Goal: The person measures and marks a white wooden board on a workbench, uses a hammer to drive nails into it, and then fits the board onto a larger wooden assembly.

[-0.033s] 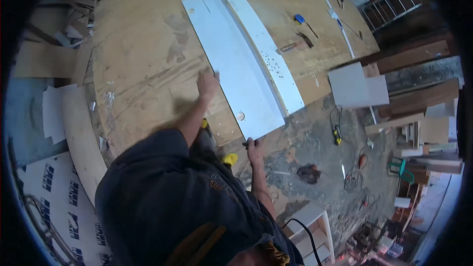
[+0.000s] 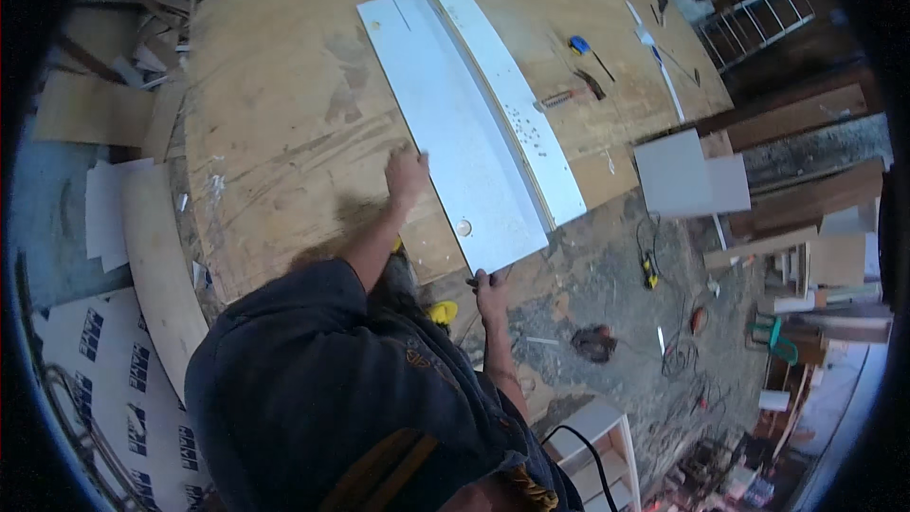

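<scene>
A long white panel lies on the large wooden worktop, with round holes near its ends. Beside its long left edge is my left hand, fingers curled against that edge. My right hand is closed at the panel's near corner, where a small dark thing shows by the fingers; its kind is hidden. A narrower white strip runs along the panel's right side, with several small dark bits, perhaps screws, scattered on it.
Right of the strip lie a hammer and a blue tape measure. White board pieces sit beyond the worktop's right edge. Cables and a yellow-and-black tool rest on the floor. A white cabinet stands at lower right.
The whole view has shifted very slightly. Both hands keep their places along the white panel.
</scene>
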